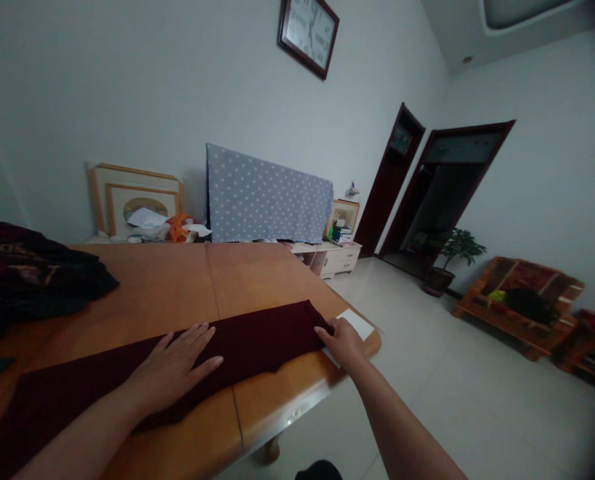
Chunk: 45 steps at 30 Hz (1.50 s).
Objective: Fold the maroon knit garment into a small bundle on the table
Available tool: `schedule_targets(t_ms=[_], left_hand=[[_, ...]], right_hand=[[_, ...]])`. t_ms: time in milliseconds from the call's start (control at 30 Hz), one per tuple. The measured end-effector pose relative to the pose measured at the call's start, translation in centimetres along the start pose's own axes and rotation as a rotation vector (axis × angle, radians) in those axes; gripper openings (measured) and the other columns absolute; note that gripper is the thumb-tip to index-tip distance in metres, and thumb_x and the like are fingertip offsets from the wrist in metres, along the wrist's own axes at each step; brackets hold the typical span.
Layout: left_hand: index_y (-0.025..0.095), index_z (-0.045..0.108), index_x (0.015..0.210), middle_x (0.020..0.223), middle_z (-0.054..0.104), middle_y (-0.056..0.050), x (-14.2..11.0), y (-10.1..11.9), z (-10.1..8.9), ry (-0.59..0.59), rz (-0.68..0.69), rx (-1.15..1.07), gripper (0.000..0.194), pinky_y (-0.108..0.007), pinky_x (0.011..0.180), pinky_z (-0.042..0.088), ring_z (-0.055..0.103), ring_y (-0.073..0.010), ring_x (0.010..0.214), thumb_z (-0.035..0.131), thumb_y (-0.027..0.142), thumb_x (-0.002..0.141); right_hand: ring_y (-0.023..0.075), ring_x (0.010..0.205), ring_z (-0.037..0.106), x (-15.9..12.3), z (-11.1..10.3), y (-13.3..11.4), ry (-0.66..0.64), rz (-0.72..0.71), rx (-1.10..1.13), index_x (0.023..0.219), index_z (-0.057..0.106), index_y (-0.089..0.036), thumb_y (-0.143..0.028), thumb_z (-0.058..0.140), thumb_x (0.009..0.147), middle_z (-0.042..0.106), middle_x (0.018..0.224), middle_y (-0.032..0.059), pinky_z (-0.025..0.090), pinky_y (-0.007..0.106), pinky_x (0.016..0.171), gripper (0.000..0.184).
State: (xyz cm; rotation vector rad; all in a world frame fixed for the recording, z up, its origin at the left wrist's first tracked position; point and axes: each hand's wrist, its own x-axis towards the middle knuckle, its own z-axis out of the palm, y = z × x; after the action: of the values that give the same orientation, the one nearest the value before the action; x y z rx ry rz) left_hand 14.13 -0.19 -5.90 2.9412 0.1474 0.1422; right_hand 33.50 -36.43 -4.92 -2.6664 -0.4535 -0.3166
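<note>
A dark maroon garment point(262, 337) lies in a long flat strip across the wooden table point(152, 287), running from the lower left to near the right corner. It looks like folded trousers, though its full shape does not show. My left hand point(172, 370) rests on the middle of the cloth with fingers stretched out. At the right end of the strip, my right hand point(343, 340) pinches the cloth's edge between thumb and fingers. Under and beside that hand is a flat white sheet point(356, 323).
A heap of dark clothing point(32, 273) sits on the table's left side. Behind the table stand a white cabinet point(340, 259), a screen-shaped object under a dotted grey cover point(267, 193) and framed pictures point(137, 173). A wooden chair point(517, 303) and potted plant point(447, 260) stand to the right.
</note>
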Motion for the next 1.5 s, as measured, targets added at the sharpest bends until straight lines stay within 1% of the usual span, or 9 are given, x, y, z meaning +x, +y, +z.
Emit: schedule_targets(t_ms=[200,400,633,733,1133,1233,1333,1433,1500], left_hand=[[0.026,0.041,0.152,0.16,0.032,-0.006,0.0,0.1,-0.1,0.008,-0.005,-0.009,0.082,-0.051,0.12,0.02,0.027,-0.0305,0.149,0.036,0.075,0.087],[0.027,0.041,0.151,0.16,0.033,-0.005,0.1,-0.2,0.3,0.034,0.01,-0.03,0.081,-0.05,0.12,0.02,0.028,-0.0301,0.149,0.037,0.076,0.087],[0.027,0.039,0.153,0.161,0.031,-0.005,0.1,-0.4,0.5,0.026,0.005,-0.036,0.08,-0.052,0.121,0.018,0.027,-0.0308,0.149,0.036,0.075,0.088],[0.027,0.039,0.153,0.161,0.032,-0.006,0.1,-0.5,0.6,0.032,0.015,-0.037,0.08,-0.052,0.121,0.017,0.028,-0.0316,0.149,0.037,0.075,0.088],[0.025,0.04,0.152,0.161,0.032,-0.006,0.0,0.0,0.2,0.019,0.003,-0.027,0.082,-0.053,0.12,0.017,0.027,-0.0314,0.149,0.036,0.076,0.088],[0.026,0.041,0.152,0.16,0.033,-0.006,0.0,-0.1,0.3,0.026,0.008,-0.031,0.081,-0.052,0.12,0.017,0.028,-0.0312,0.149,0.036,0.076,0.088],[0.025,0.041,0.152,0.16,0.034,-0.006,0.0,0.0,0.3,0.031,0.01,-0.027,0.081,-0.052,0.12,0.017,0.029,-0.0315,0.148,0.035,0.075,0.088],[0.024,0.041,0.152,0.159,0.034,-0.007,-0.1,0.1,0.1,0.031,0.014,-0.023,0.082,-0.052,0.12,0.017,0.028,-0.0316,0.149,0.035,0.075,0.089],[0.023,0.04,0.152,0.16,0.034,-0.007,-0.1,0.2,0.0,0.025,0.018,-0.026,0.082,-0.052,0.12,0.017,0.028,-0.0311,0.149,0.034,0.075,0.089]], right_hand=[[0.0265,0.099,0.065,0.9,-0.4,-0.3,-0.054,-0.004,-0.032,0.102,0.069,-0.023,-0.062,0.056,0.086,0.07,0.105,0.0103,0.047,0.034,0.08,0.044],[0.0256,0.095,0.065,1.0,0.0,-0.2,0.05,0.063,0.044,0.109,0.06,-0.023,-0.059,0.064,0.08,0.069,0.105,0.0094,0.045,0.033,0.076,0.047],[0.0206,0.085,0.062,1.3,-0.5,-0.7,-0.019,-0.011,-0.014,0.088,0.063,-0.025,-0.041,0.058,0.087,0.069,0.093,0.0033,0.037,0.028,0.066,0.017],[0.0189,0.079,0.061,2.0,-0.9,-1.0,-0.012,-0.028,0.027,0.088,0.064,-0.025,-0.036,0.053,0.089,0.069,0.086,0.0017,0.036,0.028,0.064,0.016],[0.0208,0.079,0.064,2.5,-1.2,-1.2,-0.085,0.178,-0.114,0.095,0.066,-0.024,-0.037,0.053,0.089,0.07,0.085,0.0038,0.035,0.028,0.062,0.02],[0.0217,0.09,0.065,2.3,-1.3,-1.7,0.037,0.082,-0.1,0.108,0.067,-0.025,-0.035,0.053,0.09,0.07,0.104,0.006,0.041,0.03,0.07,0.026],[0.0207,0.102,0.064,2.1,-0.8,-2.5,0.101,-0.126,-0.053,0.114,0.068,-0.024,-0.032,0.043,0.096,0.07,0.114,0.0069,0.044,0.03,0.086,0.032],[0.0205,0.123,0.056,2.3,0.5,-3.1,-0.015,-0.318,-0.046,0.13,0.062,-0.021,-0.034,0.035,0.101,0.063,0.134,0.0088,0.038,0.031,0.104,0.042],[0.0223,0.14,0.042,2.7,1.5,-3.2,-0.129,-0.354,-0.096,0.142,0.053,-0.018,-0.039,0.033,0.102,0.049,0.15,0.0104,0.03,0.036,0.114,0.049]])
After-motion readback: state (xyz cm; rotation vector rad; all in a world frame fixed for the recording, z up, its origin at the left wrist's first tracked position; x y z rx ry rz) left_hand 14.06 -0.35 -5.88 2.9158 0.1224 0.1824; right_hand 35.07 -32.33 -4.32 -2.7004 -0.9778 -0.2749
